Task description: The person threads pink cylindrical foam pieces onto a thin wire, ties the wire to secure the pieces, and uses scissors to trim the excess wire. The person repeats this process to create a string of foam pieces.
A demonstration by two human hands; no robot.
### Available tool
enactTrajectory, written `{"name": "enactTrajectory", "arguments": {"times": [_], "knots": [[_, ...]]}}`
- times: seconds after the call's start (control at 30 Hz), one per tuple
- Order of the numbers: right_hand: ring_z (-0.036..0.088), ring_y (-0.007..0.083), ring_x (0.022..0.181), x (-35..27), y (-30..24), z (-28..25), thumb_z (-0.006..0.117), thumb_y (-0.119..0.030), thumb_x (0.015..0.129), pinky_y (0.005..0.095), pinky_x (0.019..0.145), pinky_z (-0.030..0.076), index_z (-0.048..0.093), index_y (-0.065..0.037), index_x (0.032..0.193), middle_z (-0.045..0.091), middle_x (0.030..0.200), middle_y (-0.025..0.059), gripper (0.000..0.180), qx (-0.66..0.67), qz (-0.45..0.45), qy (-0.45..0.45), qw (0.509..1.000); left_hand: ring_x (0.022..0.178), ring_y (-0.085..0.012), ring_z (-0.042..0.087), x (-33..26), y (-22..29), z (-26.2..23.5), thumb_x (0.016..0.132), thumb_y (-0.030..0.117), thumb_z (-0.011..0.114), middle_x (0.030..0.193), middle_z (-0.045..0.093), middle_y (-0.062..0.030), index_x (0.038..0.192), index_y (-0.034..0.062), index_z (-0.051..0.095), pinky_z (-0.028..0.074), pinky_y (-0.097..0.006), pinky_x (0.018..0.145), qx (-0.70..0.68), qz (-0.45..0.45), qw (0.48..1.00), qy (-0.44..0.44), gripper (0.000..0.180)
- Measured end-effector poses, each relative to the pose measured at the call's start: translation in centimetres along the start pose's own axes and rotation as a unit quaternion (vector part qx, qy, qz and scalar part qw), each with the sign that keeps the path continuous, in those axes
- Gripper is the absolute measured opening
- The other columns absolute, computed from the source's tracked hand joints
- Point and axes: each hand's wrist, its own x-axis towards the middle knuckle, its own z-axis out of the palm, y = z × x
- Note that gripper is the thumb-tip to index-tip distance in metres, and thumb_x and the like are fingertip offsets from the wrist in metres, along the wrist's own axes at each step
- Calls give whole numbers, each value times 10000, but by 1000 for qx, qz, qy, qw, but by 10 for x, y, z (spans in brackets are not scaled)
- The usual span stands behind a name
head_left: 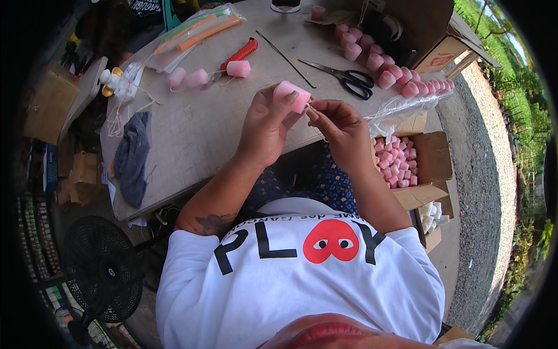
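Note:
My left hand [263, 129] is closed around a pink, foam-like cylinder [286, 93], its thumb lying across the side. My right hand [344, 129] pinches a thin pale string [308, 108] right at the cylinder's end; the fingertips partly hide it. To the left on the table, more pink cylinders [238, 68] lie spaced along a thin string. One of them rests by a red-handled cutter knife [239, 53]. Beyond my hands are a long, thin dark rod [285, 58] and black-handled scissors [349, 78] with the blades pointing left.
Rows of pink cylinders [388, 79] stand at the table's far right. An open carton [435, 156] of pink cylinders sits below that edge. A grey cloth [132, 157] hangs at the left edge, near bagged orange and green sticks [203, 30]. A black fan [103, 269] stands lower left.

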Motion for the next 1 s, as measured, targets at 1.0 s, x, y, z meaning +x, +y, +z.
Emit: {"name": "enactTrajectory", "arguments": {"times": [1.0], "knots": [[617,135,833,4,20,2,597,-149,937,251,796,488,590,41,964,649,897,73,192,107,-32,24,993,1065,-179,547,-5,-12,1,882,43,636,1149,508,-95,1221,30,382,504,-322,898,8,51,999,-9,424]]}}
